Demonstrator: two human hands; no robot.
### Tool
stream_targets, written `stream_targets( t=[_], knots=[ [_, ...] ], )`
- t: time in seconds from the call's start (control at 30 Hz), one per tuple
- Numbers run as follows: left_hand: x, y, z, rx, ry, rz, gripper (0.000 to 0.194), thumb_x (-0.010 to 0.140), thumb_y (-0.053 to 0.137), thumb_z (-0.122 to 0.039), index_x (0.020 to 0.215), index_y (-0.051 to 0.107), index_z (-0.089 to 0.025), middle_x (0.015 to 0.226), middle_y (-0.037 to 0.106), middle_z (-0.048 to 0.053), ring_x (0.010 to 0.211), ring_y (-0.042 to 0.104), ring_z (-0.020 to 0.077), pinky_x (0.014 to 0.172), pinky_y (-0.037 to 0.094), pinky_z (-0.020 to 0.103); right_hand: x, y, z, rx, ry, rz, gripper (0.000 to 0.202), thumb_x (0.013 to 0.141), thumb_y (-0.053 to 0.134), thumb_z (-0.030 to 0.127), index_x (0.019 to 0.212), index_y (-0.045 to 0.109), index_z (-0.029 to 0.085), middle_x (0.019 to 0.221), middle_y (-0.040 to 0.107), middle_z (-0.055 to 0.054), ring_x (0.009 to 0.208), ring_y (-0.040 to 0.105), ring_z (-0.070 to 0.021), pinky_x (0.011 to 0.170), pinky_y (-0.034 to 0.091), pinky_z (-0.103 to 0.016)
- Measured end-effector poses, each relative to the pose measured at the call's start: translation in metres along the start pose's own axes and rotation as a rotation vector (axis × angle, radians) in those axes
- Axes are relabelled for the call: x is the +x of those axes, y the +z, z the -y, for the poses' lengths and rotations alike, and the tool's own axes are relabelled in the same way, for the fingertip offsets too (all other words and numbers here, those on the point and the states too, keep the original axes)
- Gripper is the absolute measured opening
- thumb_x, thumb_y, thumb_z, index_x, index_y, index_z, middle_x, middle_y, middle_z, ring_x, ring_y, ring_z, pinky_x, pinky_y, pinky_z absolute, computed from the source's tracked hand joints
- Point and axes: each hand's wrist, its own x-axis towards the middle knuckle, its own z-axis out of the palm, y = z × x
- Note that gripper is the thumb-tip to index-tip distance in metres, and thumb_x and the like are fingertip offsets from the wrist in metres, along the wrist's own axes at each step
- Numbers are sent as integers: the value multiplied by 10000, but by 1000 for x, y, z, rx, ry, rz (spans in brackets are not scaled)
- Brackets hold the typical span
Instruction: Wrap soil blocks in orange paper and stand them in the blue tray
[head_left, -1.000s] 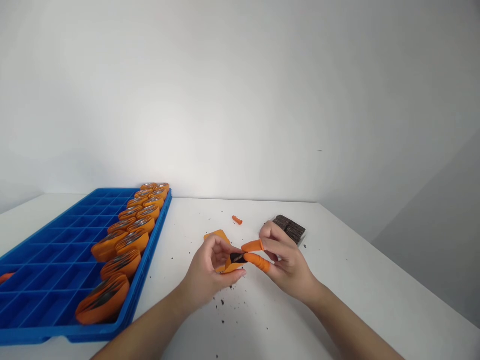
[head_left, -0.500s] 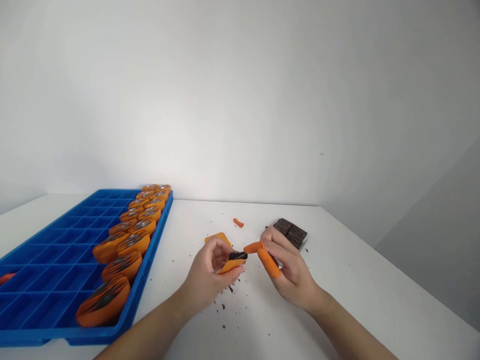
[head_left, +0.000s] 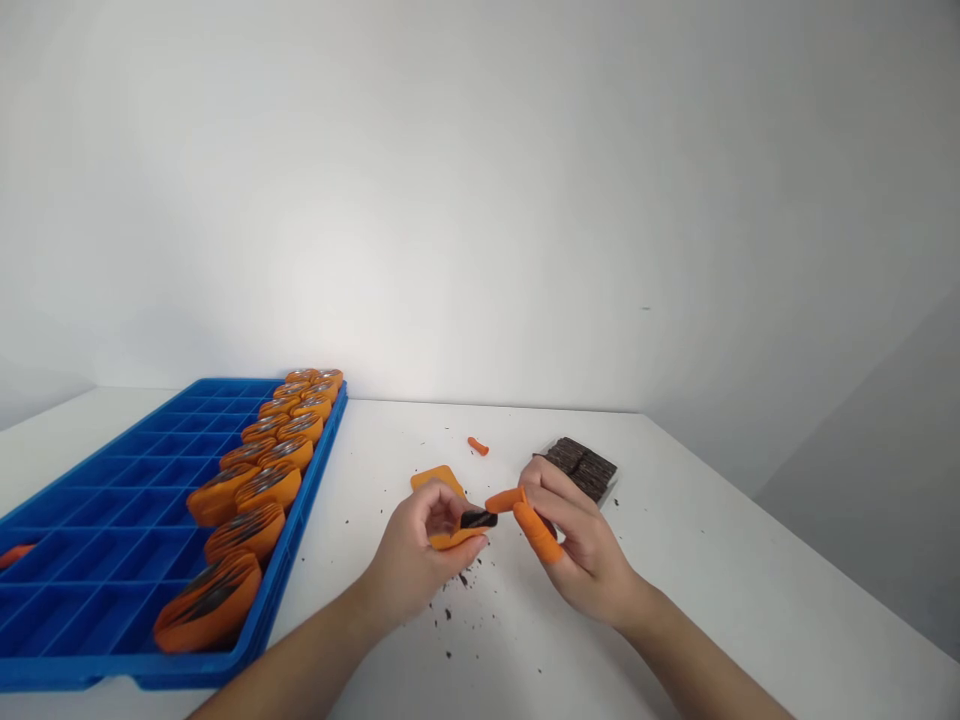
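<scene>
An orange packet (head_left: pixel 450 541) with a dark filling (head_left: pixel 478 519) showing at its right-hand end is in the left hand (head_left: pixel 418 537), over the white table (head_left: pixel 675 600). The left thumb lies along its near side and the fingers curl behind the far side, so the packet is pinched between them. The right hand (head_left: pixel 585 560) is just beside it, with orange finger covers (head_left: pixel 538 535) on the thumb and index finger. Those two covered digits are bent close together, the index tip at the dark end of the packet; I cannot tell whether it touches, or whether anything is pinched there. Dark crumbs (head_left: pixel 448 614) are scattered on the table, mostly below the left hand and the packet.

To the left, a blue tray (head_left: pixel 97 622) of many compartments runs from the near edge of the view back towards the wall. Filled orange packets (head_left: pixel 210 605) stand along its right side, the far ones two abreast. An orange piece (head_left: pixel 13 555) lies at its left, cut off by the view.

Past the left hand lies a flat orange sheet (head_left: pixel 437 477), partly hidden. Beyond the right hand is a shallow container (head_left: pixel 609 484) of dark sticks (head_left: pixel 590 468). Farther back a loose orange finger cover (head_left: pixel 478 446) lies on the table, and behind everything rises a plain pale wall (head_left: pixel 480 220).
</scene>
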Motion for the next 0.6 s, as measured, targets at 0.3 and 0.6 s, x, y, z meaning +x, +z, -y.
stream_targets(
  t=[0.3,0.6],
  knots=[
    [0,-1,-2,43,36,-10,286,848,866,-223,928,592,-228,1052,754,61,986,735,235,876,598,377,0,-2,0,-10,-47,26,270,1101,489,180,965,715,237,848,459,-24,692,451,-175,561,381,-344],
    [1,0,4,-20,24,-13,324,839,876,-211,987,588,-231,1061,735,50,1016,728,227,867,592,350,0,-3,4,4,-44,70,239,1087,552,190,1015,776,237,838,462,-23,688,446,-163,533,392,-316]
  ],
)
